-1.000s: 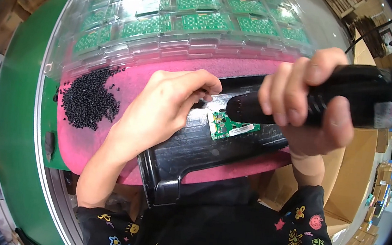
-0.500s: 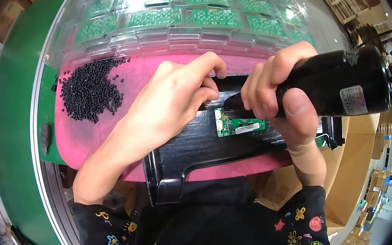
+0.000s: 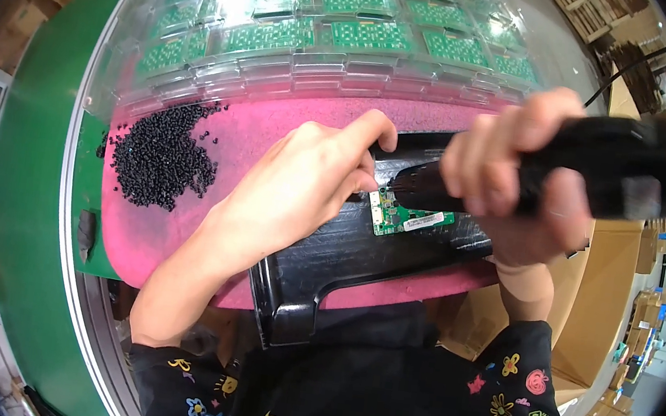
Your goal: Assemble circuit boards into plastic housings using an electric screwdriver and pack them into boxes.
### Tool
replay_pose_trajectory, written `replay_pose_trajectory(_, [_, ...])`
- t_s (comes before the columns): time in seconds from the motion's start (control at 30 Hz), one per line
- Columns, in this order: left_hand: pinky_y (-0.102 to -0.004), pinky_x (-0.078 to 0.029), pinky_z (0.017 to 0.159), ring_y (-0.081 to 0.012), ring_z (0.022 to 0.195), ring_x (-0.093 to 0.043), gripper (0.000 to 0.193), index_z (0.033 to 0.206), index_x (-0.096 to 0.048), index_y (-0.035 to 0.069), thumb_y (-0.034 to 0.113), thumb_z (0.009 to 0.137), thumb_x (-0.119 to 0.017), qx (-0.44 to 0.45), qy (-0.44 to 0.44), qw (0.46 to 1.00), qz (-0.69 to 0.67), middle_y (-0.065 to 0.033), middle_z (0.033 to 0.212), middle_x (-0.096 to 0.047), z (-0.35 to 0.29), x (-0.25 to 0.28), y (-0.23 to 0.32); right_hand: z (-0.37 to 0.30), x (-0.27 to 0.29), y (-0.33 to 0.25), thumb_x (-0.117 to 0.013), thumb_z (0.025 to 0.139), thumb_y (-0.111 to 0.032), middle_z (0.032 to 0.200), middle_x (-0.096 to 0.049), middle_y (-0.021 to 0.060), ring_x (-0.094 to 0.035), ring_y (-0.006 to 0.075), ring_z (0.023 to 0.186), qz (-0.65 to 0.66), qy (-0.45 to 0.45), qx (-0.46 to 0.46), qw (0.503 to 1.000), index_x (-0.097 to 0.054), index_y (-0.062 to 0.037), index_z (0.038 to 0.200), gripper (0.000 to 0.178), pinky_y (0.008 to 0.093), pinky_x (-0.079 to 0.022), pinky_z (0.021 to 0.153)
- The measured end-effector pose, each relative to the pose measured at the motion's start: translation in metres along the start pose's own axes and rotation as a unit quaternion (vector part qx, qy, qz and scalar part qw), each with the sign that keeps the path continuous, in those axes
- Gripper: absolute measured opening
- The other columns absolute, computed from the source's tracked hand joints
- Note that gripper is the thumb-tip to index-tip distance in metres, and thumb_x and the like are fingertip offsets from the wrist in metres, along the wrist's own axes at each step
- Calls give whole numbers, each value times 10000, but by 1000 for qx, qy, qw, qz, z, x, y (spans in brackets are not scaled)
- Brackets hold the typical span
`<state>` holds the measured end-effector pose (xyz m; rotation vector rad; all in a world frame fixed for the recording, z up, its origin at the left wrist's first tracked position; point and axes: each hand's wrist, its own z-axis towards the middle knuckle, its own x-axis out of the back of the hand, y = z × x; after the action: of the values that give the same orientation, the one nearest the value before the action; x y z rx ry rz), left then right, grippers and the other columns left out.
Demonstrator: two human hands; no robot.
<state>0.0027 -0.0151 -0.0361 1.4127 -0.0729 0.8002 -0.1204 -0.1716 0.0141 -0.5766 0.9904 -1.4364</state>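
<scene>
My right hand (image 3: 519, 159) is wrapped around a black electric screwdriver (image 3: 612, 170), both smeared by motion. The tool slants down to the left, its dark tip over the upper left part of a green circuit board (image 3: 398, 217) with white connectors and a white label. That board lies on a long black plastic panel (image 3: 293, 273). Beside the board's upper left corner, my left hand (image 3: 305, 164) has its fingers curled, thumb and forefinger close together. Whatever they pinch, if anything, is too small or hidden to make out.
A heap of small black screw-like pieces (image 3: 160, 157) lies on the pink mat (image 3: 230, 135) at left. Clear plastic trays of green circuit boards (image 3: 365, 35) stand at the back. An open cardboard box (image 3: 608, 276) is at right. A green surface (image 3: 26, 198) runs along the left.
My right hand has pulled the screwdriver to the right, uncovering more of the board's upper edge. My left hand stays curled beside the board, shifted slightly right and down in the picture.
</scene>
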Motion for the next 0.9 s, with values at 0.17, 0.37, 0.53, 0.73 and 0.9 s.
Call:
replay_pose_trajectory(0.17, [-304, -560, 653, -211, 721, -707, 362, 1044, -581, 1, -34, 739, -774, -85, -15, 996, -34, -99, 770, -654, 1, 2, 7, 3, 10, -22, -567, 944, -394, 647, -523, -62, -511, 70, 565, 51, -56, 70, 995, -495, -108, 1065, 319, 255, -476, 603])
replay_pose_trajectory(0.37, [-309, -567, 647, -211, 726, -709, 367, 1010, -638, 0, 42, 698, -825, -168, 15, 985, -26, -95, 812, -679, 2, -2, 10, -8, 7, -29, -599, 930, -403, 646, -533, -64, -529, 67, 566, 48, -33, 102, 993, -458, -117, 1055, 343, 245, -484, 600])
replay_pose_trajectory(0.53, [-308, -561, 635, -228, 717, -712, 264, 946, -692, -7, 23, 711, -808, -187, 29, 982, -16, -122, 831, -712, 1, -2, 7, -9, 14, -26, -597, 933, -419, 676, -558, -52, -549, 79, 586, 31, -77, 103, 991, -454, -127, 1077, 356, 249, -492, 601])
replay_pose_trajectory(0.73, [-298, -539, 610, -249, 689, -707, 119, 873, -694, -7, -54, 768, -725, -201, 81, 971, 104, -114, 774, -704, 2, -5, 9, -25, 8, -23, -591, 944, -421, 686, -554, -26, -535, 101, 564, -11, -47, 83, 995, -443, -110, 1102, 379, 269, -479, 553])
replay_pose_trajectory(0.9, [-305, -496, 628, -237, 679, -653, 56, 897, -617, -11, 5, 872, -664, -130, 83, 986, 68, -105, 756, -642, 7, -2, 9, -35, -8, -28, -660, 925, -413, 642, -515, 2, -485, 123, 515, -14, 18, -70, 997, -438, -91, 1033, 406, 284, -439, 513])
